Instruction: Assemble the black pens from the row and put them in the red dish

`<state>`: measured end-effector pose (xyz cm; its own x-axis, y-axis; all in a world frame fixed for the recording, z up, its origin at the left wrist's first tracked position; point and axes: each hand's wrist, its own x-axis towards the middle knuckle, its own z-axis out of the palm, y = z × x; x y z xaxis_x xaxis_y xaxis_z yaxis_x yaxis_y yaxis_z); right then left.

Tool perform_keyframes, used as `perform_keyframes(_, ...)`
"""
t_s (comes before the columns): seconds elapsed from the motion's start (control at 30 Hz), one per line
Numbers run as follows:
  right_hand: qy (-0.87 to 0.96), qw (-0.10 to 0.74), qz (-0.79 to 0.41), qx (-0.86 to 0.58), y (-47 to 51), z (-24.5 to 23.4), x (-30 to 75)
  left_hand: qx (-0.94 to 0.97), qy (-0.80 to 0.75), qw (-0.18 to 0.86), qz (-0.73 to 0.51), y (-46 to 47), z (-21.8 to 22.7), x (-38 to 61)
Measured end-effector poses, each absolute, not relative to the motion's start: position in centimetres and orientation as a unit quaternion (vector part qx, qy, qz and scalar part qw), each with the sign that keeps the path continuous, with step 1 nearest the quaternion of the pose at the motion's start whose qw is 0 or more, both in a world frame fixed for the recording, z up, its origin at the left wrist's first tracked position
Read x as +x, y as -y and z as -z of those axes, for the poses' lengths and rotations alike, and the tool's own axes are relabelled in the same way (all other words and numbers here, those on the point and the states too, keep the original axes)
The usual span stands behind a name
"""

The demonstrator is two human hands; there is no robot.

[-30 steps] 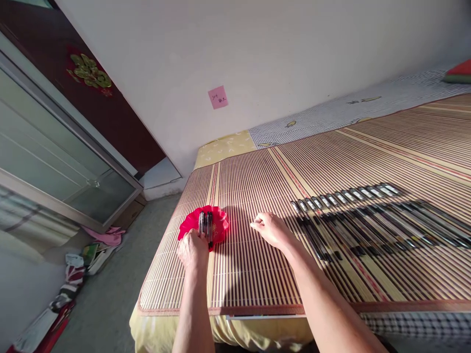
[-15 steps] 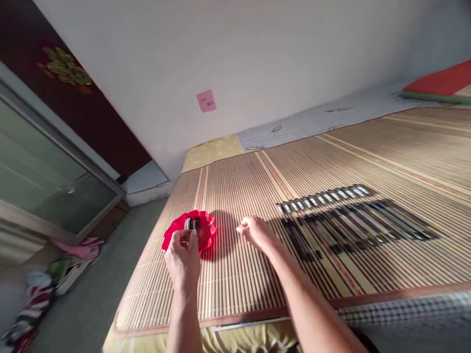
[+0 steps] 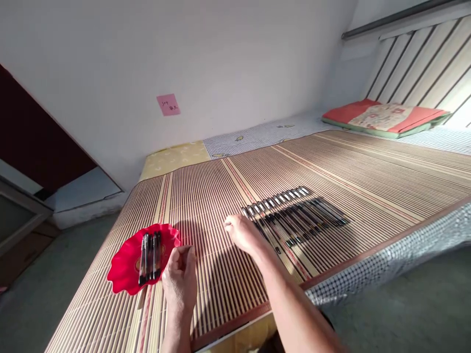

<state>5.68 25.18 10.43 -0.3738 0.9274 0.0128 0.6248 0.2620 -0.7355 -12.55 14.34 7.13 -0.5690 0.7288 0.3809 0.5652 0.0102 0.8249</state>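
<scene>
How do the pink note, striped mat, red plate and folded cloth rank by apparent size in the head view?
1. Striped mat
2. Red plate and folded cloth: too alike to rank, the plate being nearer
3. Pink note

Left hand (image 3: 180, 277), fingers curled toward thumb; right hand (image 3: 241, 233), fingers curled, forearm slanting.

One wavy red plate (image 3: 125, 267) holds four thin black-and-clear pens (image 3: 146, 257). There is one left hand (image 3: 178, 282), one right hand (image 3: 243, 234), and one square pink paper note (image 3: 169, 105). About a dozen short black-and-white pieces (image 3: 276, 200) make a row; the long thin black sticks (image 3: 300, 218) sit too close to count.
</scene>
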Motion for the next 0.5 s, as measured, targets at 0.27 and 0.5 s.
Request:
perform_keyframes(0.27, 0.735, 0.211, -0.224, -0.604, -27.6, -11.1, 12.9, 0.45, -0.705, 0.09, -0.541, -14.2, -7.5, -11.7)
perform_keyframes(0.5, 0.761, 0.13, -0.257, -0.582, -26.8, -10.8, 12.3, 0.471, -0.702, 0.122, -0.52, -14.4, -6.3, -10.6)
